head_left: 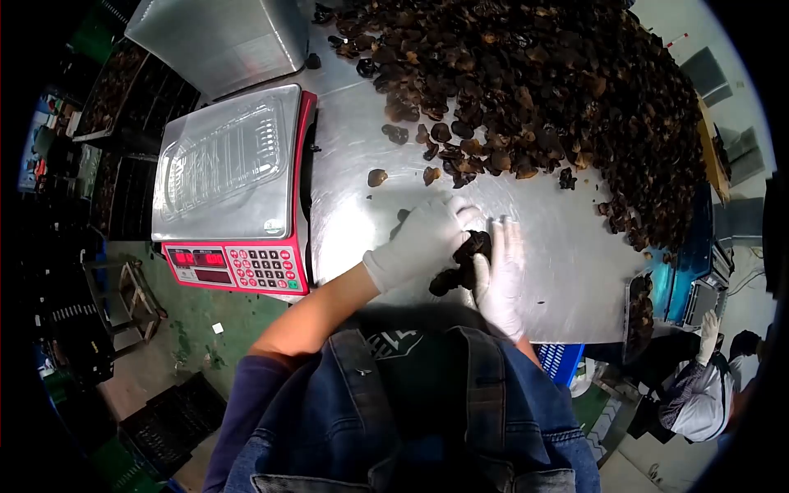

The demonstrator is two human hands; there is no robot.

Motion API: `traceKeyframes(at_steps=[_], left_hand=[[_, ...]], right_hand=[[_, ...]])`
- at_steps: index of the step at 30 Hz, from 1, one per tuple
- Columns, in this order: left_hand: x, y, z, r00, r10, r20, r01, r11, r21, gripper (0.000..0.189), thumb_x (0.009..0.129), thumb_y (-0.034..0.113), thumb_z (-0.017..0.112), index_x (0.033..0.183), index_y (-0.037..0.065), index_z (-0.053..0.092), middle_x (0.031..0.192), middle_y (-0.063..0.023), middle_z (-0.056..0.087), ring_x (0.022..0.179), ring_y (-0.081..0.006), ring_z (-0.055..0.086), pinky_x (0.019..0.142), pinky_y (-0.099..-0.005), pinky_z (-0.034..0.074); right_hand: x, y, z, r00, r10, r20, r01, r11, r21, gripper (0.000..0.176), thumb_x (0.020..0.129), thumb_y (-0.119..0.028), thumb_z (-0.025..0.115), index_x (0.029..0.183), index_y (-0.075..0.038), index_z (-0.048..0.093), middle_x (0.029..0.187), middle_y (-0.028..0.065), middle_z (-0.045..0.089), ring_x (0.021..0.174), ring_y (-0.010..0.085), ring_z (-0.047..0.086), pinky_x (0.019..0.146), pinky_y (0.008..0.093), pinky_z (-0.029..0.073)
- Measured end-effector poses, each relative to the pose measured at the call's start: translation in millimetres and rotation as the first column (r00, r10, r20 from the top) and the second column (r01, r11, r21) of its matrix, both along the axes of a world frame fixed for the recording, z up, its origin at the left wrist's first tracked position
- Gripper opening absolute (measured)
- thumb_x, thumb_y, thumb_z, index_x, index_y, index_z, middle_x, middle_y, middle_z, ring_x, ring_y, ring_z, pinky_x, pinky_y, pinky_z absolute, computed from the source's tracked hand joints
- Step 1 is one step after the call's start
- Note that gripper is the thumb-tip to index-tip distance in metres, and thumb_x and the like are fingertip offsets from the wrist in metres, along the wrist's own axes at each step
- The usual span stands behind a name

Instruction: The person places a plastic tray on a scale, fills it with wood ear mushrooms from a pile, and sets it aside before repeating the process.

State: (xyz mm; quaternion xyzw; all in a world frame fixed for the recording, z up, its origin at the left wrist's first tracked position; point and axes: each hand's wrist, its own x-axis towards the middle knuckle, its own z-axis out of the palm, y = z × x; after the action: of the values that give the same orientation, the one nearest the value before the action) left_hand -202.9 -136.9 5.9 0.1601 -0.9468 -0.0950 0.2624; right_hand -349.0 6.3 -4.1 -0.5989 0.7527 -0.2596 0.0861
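"Where do we have the dark, fungus-like clump [472,245]?"

"Between our right grip [503,283], fingers straight, and our left grip [427,238], curled, though we can't tell whether it pinches; we'd best cup lightly, well short of the pile [559,82] across the counter [575,279]."

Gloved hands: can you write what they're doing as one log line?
left hand: gloved, at dark pieces; right hand: gloved, at dark pieces; pile: ahead on metal table; scale: at left, clear tray on top
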Motion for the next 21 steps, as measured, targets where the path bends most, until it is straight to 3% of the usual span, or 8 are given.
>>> traceKeyframes(at_steps=[2,4,6,8,9,10,14,21], left_hand=[[7.0,11.0,-0.7,0.983,-0.034,0.181,0.009,0.991,0.133,0.014,0.079,0.015,0.064,0.089,0.007,0.069,0.106,-0.0022,0.063,0.101,-0.0242,0.058,0.085,-0.0387,0.051],[19.6,12.6,2.0,0.962,-0.048,0.268,-0.003,0.982,0.190,0.012,0.079,0.014,0.064,0.088,0.008,0.069,0.102,-0.0015,0.062,0.100,-0.0231,0.058,0.084,-0.0382,0.051],[45.3,10.9,6.4,0.991,0.014,0.135,-0.056,0.948,0.313,0.012,0.081,0.013,0.067,0.092,0.009,0.069,0.104,-0.0017,0.062,0.099,-0.0242,0.057,0.085,-0.0372,0.049],[57.3,13.2,3.9,0.992,0.029,0.120,-0.068,0.938,0.340,0.013,0.082,0.013,0.069,0.095,0.011,0.068,0.106,-0.0016,0.062,0.098,-0.0253,0.057,0.087,-0.0367,0.048],[59.3,14.8,3.2,0.995,0.032,0.097,-0.066,0.926,0.372,0.014,0.081,0.013,0.069,0.095,0.011,0.068,0.106,-0.0009,0.063,0.098,-0.0252,0.057,0.087,-0.0369,0.048],[59.9,16.0,2.5,0.997,0.035,0.073,-0.061,0.914,0.402,0.015,0.081,0.013,0.070,0.096,0.012,0.068,0.106,-0.0002,0.064,0.098,-0.0251,0.057,0.087,-0.0370,0.048],[56.8,19.0,0.2,0.997,0.055,0.062,-0.076,0.903,0.422,0.018,0.081,0.012,0.070,0.099,0.012,0.068,0.106,-0.0001,0.064,0.098,-0.0254,0.057,0.088,-0.0368,0.048],[60.9,8.9,2.8,0.992,0.119,-0.033,-0.093,0.897,0.432,0.018,0.082,0.011,0.068,0.099,0.009,0.068,0.109,-0.0051,0.064,0.100,-0.0280,0.059,0.087,-0.0392,0.049]], right_hand=[[25.5,-5.5,-7.8,0.947,-0.042,0.317,0.011,0.995,0.098,0.066,0.080,-0.005,0.063,0.143,0.000,0.041,0.143,0.0274,0.043,0.132,0.0462,0.041,0.112,0.0490,0.034],[37.5,-10.9,25.9,0.853,0.224,0.471,-0.220,0.973,-0.065,0.067,0.078,-0.001,0.062,0.141,0.000,0.040,0.138,0.0279,0.045,0.127,0.0439,0.044,0.107,0.0477,0.038],[37.0,-19.2,36.4,0.835,0.312,0.454,-0.236,0.947,-0.218,0.059,0.076,0.002,0.062,0.134,0.001,0.049,0.121,0.0245,0.056,0.114,0.0398,0.054,0.100,0.0455,0.043],[18.2,-34.3,50.8,0.782,0.356,0.511,-0.399,0.916,-0.028,0.041,0.080,0.002,0.062,0.121,0.000,0.062,0.111,0.0209,0.065,0.105,0.0381,0.062,0.094,0.0410,0.049],[8.0,-43.0,11.0,0.794,0.324,0.514,-0.261,0.946,-0.193,0.026,0.085,0.000,0.061,0.110,-0.001,0.069,0.107,0.0183,0.070,0.102,0.0362,0.066,0.090,0.0382,0.052],[-0.4,-60.2,16.1,0.896,0.344,0.282,-0.310,0.937,-0.159,0.024,0.090,-0.004,0.060,0.112,-0.002,0.069,0.118,0.0177,0.068,0.110,0.0353,0.064,0.092,0.0389,0.052],[-7.6,-115.2,0.3,0.828,0.561,-0.027,-0.555,0.811,-0.185,0.029,0.090,-0.003,0.060,0.119,-0.004,0.066,0.125,0.0147,0.066,0.120,0.0342,0.060,0.100,0.0401,0.047],[-57.4,-23.9,16.0,0.756,0.616,-0.220,-0.593,0.787,0.169,0.046,0.079,0.000,0.059,0.124,-0.009,0.064,0.133,0.0113,0.060,0.127,0.0286,0.054,0.107,0.0411,0.044]])
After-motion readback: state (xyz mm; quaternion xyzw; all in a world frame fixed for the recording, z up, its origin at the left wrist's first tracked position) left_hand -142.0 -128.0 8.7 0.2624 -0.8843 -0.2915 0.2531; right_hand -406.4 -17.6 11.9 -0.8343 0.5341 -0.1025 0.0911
